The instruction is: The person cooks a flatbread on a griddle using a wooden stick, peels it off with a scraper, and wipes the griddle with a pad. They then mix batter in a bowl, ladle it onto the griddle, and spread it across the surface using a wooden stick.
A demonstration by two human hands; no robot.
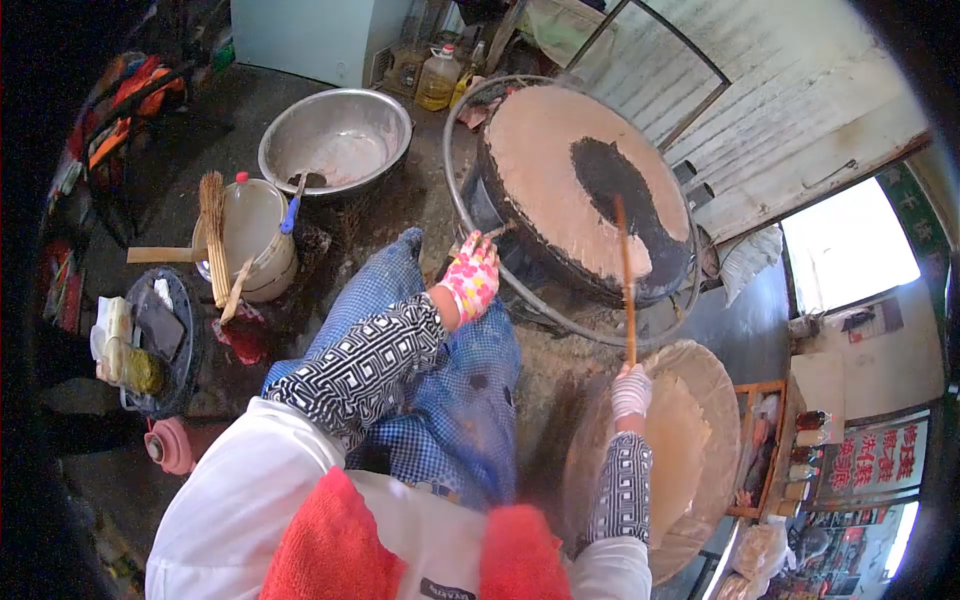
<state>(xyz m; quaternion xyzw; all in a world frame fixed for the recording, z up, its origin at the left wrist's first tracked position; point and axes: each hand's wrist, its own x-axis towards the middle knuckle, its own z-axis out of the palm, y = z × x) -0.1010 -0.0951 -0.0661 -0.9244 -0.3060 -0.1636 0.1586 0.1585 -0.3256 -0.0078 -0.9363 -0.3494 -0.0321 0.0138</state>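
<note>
A large round griddle (555, 150) carries a pale brown layer of batter, with a dark bare patch near its middle and right side. My right hand (631, 392), in a white glove, is closed round a long thin wooden stick (628, 290) whose far end reaches over the dark patch. My left hand (472, 275), in a pink and yellow patterned glove, is at the griddle's near left edge, by a metal ring (560, 318); its fingers look closed at a small thin piece, too small to name. Below the griddle, a round tray (728, 420) holds a pale flat sheet (680, 450).
A metal basin (375, 115) and a white bucket (265, 235) with a brush (213, 225) stand at the left. An oil bottle (438, 80) is behind. A dark round stool (180, 375) holds packets. A wooden shelf (783, 450) stands at the right.
</note>
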